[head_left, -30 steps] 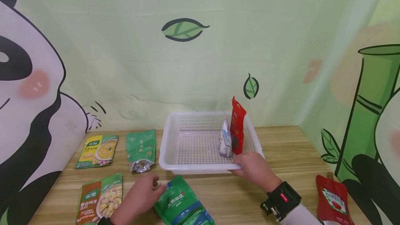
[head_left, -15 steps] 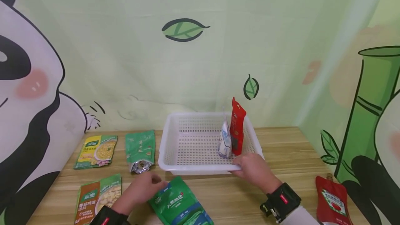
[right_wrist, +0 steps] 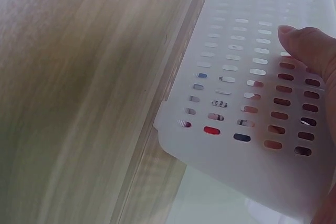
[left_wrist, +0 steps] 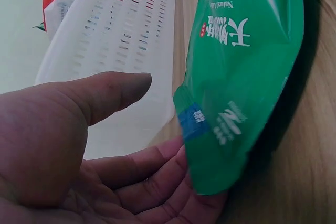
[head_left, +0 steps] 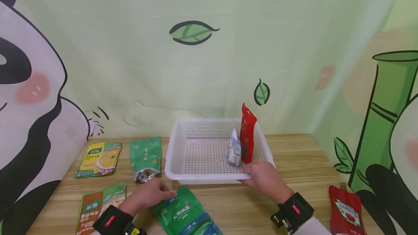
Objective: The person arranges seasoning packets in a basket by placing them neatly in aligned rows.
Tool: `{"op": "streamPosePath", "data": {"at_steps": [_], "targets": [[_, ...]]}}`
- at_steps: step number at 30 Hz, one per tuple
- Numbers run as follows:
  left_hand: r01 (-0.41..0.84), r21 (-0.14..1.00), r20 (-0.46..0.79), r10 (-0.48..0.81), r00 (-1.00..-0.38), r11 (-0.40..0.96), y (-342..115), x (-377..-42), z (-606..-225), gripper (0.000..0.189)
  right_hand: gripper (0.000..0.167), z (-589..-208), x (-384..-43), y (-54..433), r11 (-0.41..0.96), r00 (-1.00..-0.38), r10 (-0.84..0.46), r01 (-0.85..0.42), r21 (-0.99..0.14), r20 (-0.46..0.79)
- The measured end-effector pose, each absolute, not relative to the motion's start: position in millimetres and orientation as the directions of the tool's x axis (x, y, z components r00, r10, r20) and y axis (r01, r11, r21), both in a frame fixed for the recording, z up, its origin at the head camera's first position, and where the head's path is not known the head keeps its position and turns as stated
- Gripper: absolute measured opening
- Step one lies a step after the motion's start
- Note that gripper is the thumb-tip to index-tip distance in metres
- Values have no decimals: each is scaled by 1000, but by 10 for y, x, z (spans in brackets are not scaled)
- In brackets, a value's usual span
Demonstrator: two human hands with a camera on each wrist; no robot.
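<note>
A green bag of salt (head_left: 187,213) lies on the table in front of the white plastic basket (head_left: 209,177). My left hand (head_left: 148,196) is at the bag's upper left corner. In the left wrist view, its fingers (left_wrist: 157,182) reach under the end of the bag (left_wrist: 241,61), while the thumb stands apart from it. My right hand (head_left: 266,180) grips the basket's front rim near the right corner; the thumb (right_wrist: 304,45) lies against the perforated outer wall in the right wrist view. Inside the basket, a red packet (head_left: 248,133) and a white-and-blue packet (head_left: 234,149) stand upright at the right.
Left of the basket lie a green foil-bottomed pouch (head_left: 146,157) and a yellow soup packet (head_left: 99,159). A brown-and-green soup packet (head_left: 91,209) is nearer, partly behind the left wrist. A red spouted ketchup pouch (head_left: 346,209) lies far right. A printed cloth backdrop rises behind the table.
My left hand has shifted slightly, its fingers now right at the salt bag's corner, and the bag has slid a little left. The right hand keeps its grip on the basket.
</note>
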State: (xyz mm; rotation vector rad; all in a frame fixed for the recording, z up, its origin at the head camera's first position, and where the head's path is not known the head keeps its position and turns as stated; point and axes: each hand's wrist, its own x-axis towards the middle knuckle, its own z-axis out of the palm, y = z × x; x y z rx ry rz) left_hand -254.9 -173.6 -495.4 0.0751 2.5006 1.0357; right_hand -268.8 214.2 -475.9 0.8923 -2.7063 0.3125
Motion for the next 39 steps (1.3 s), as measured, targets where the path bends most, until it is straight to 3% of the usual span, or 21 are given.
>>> {"op": "streamPosePath", "data": {"at_steps": [17, 26, 39], "targets": [[-135, 737, -392, 257, -883, 662, -1646, -2512, -4959, 25, 27, -4792, -2713, 2161, 778, -746, -567, -625, -70, 350], [-118, 799, -391, 361, -846, 590, -1663, -2531, -5007, 19, 28, -4801, -2714, 2159, 774, -732, -569, -630, -55, 374], [-106, 833, -399, 457, -795, 543, -1635, -2520, -4984, 30, 23, -4808, -2716, 2161, 783, -751, -559, -618, -76, 353]]}}
